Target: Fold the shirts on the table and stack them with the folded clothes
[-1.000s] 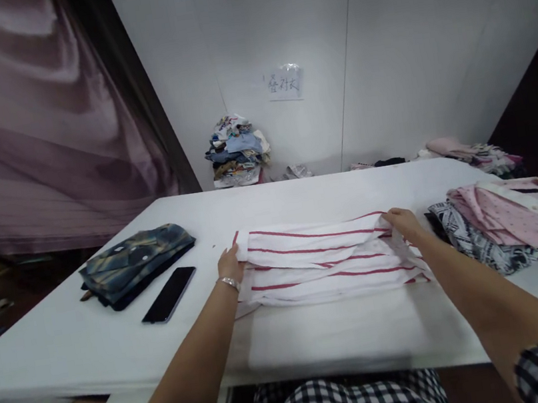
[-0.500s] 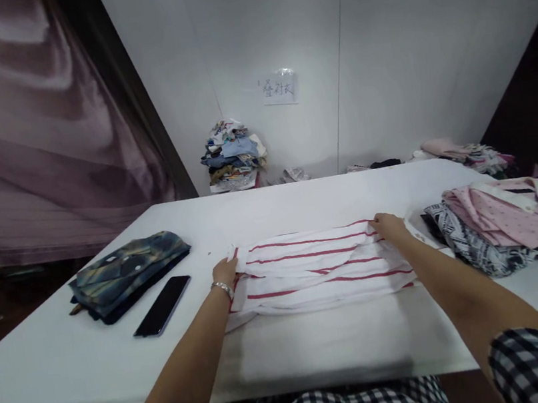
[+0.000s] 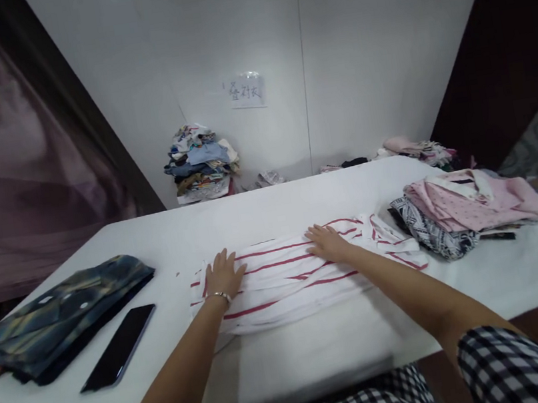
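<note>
A white garment with thin red stripes (image 3: pixel 291 282) lies folded into a long band on the white table (image 3: pixel 270 208) in front of me. My left hand (image 3: pixel 223 274), with a bracelet at the wrist, rests flat on the garment's left end, fingers spread. My right hand (image 3: pixel 324 242) lies flat on the garment's upper middle, fingers stretched out. Neither hand grips the cloth.
A folded dark plaid garment (image 3: pixel 58 317) lies at the left with a black phone (image 3: pixel 119 346) beside it. A pile of pink and patterned clothes (image 3: pixel 456 207) sits at the right. More clothes are heaped by the far wall (image 3: pixel 200 161).
Both hands let go of the garment's far edge and now lie flat on it; the right hand slid left toward the middle. The camera view turned to the right.
</note>
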The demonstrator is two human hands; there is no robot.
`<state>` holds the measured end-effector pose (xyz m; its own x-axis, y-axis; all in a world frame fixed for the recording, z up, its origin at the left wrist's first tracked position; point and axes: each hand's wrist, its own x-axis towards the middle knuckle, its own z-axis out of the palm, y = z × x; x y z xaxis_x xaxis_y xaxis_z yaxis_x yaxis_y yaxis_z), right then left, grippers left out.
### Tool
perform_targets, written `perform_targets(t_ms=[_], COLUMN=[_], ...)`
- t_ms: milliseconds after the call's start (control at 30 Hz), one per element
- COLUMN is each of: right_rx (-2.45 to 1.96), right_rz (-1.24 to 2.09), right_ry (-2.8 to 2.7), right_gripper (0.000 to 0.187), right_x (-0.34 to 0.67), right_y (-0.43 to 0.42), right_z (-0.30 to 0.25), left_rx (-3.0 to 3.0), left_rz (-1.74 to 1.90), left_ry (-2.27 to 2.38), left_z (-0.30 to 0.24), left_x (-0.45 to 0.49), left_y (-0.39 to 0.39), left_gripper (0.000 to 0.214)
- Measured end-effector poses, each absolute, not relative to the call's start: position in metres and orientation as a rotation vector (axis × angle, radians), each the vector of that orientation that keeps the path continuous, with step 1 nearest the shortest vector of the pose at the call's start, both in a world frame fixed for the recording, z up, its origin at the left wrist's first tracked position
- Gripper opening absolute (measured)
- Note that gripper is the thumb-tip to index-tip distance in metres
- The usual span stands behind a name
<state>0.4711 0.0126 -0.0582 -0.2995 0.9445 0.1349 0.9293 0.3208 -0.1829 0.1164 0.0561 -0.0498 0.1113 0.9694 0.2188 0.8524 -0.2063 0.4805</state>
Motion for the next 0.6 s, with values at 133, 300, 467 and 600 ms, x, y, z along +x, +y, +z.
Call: perform_targets(t_ms=[133, 300, 467, 600], right_rx=[-1.985, -2.016, -2.135, -2.367], right_rz=[0.170, 0.341, 0.102, 0.214], right_ry=[-2.307, -2.271, -2.119, -1.995], right_gripper=[0.055, 0.060, 0.063, 0.064], right_x=[0.495, 0.506, 0.524, 0.540], right_y=[0.009, 0.009, 0.003, -0.004], right_z=[-0.066, -0.062, -0.063, -0.073], left_rx=[2.210, 2.299, 2.315, 2.310], left_rz=[0.202, -0.062, -0.079, -0.081], left_ry=[1.984, 2.053, 2.067, 2.059], left_z=[-0.063, -0.064, -0.062, -0.062], left_x=[0.113, 0.111, 0.113, 0.114], left_y=[0.059, 0.057, 0.056, 0.056], left_gripper=[0.063, 0.070, 0.069, 0.070])
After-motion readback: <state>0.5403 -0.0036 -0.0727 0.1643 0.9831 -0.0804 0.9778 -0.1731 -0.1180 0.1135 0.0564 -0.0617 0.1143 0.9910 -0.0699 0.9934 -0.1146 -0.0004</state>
